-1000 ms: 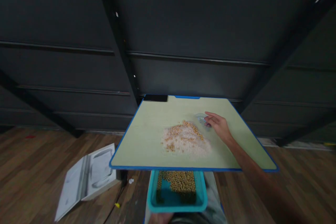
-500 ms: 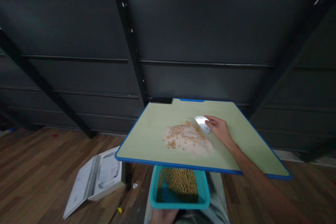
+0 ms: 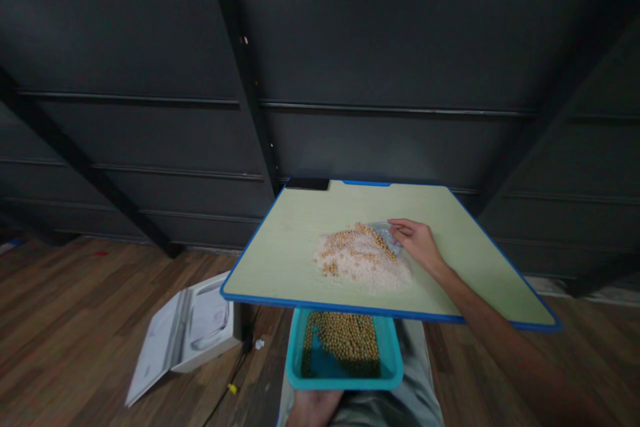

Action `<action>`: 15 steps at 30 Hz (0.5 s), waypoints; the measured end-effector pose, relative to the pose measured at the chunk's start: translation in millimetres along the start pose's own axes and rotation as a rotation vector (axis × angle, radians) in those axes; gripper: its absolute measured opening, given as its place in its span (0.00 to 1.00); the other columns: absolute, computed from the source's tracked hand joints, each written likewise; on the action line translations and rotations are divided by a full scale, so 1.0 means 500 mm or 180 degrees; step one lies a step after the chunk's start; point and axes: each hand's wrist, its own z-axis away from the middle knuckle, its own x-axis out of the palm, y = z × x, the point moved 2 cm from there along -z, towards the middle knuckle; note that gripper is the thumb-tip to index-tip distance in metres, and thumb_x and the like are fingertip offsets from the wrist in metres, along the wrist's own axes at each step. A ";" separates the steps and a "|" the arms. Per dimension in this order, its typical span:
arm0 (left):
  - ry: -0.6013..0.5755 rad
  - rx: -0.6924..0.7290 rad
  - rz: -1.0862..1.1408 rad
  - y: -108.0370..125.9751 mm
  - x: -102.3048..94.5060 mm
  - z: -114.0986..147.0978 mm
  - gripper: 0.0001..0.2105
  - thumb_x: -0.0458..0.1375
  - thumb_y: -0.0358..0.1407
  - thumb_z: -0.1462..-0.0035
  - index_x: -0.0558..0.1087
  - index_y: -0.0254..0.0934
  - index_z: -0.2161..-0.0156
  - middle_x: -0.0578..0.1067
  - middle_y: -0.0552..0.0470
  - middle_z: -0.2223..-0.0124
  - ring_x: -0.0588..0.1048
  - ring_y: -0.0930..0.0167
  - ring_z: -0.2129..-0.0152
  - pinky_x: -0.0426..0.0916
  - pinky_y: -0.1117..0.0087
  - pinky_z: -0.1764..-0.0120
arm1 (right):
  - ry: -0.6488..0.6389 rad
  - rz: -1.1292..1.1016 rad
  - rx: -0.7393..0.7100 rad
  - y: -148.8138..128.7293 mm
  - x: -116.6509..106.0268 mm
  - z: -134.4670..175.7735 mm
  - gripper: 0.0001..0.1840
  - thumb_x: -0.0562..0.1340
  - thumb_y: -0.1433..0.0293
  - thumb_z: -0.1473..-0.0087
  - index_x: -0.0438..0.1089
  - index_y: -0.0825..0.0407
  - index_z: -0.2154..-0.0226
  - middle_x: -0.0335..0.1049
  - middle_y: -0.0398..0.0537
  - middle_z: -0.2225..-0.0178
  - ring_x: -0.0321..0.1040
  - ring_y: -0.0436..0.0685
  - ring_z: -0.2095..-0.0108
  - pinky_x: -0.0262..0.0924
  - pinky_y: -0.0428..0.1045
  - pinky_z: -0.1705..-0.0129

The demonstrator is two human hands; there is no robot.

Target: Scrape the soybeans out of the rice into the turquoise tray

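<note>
My right hand (image 3: 416, 242) is closed, pinching the edge of a thin, clear curved plastic piece (image 3: 388, 235) between thumb and fingers. The piece leans against the far right side of a heap of pale rice-like grains (image 3: 383, 275). Tan round beans (image 3: 330, 269) that look like soybeans lie mixed in and along the heap's back edge. Below the board's near edge, my left hand (image 3: 314, 407) supports a turquoise plastic basket (image 3: 345, 383) from underneath at its near side, its fingers hidden. Many similar beans (image 3: 350, 340) fill much of that basket.
The pale green board table (image 3: 280, 260) has a blue rim, with a black flat device (image 3: 307, 184) at its far left corner. An opened white box (image 3: 200, 323) and a dark cable (image 3: 225, 390) lie on the wood floor to the left. A dark panelled wall (image 3: 380, 47) stands behind.
The clear plastic piece has changed its tilt and no longer shines white; it sits lower against the beans. The whole view has shifted slightly, while my left hand stays under the basket.
</note>
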 end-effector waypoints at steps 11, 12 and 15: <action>0.0165 -0.0019 0.0187 0.011 0.042 0.015 0.10 0.64 0.45 0.51 0.82 0.43 0.66 0.86 0.52 0.62 0.79 0.57 0.52 0.66 0.55 0.40 | -0.0237 -0.0120 -0.0075 -0.016 0.010 0.008 0.17 0.67 0.63 0.51 0.81 0.55 0.60 0.81 0.58 0.59 0.78 0.61 0.65 0.73 0.56 0.60; 0.0198 -0.0018 0.0184 0.012 0.046 0.017 0.11 0.63 0.45 0.50 0.82 0.42 0.66 0.86 0.51 0.62 0.79 0.57 0.53 0.65 0.54 0.39 | -0.0271 -0.0128 -0.0083 -0.019 0.011 0.009 0.18 0.67 0.63 0.51 0.81 0.55 0.59 0.81 0.58 0.58 0.78 0.61 0.64 0.73 0.56 0.59; 0.0286 -0.0019 0.0107 0.015 0.058 0.023 0.14 0.59 0.46 0.46 0.81 0.39 0.66 0.86 0.49 0.63 0.79 0.57 0.53 0.62 0.52 0.38 | -0.0390 -0.0140 -0.0126 -0.030 0.016 0.013 0.19 0.67 0.62 0.50 0.80 0.56 0.58 0.81 0.58 0.59 0.78 0.61 0.64 0.72 0.55 0.60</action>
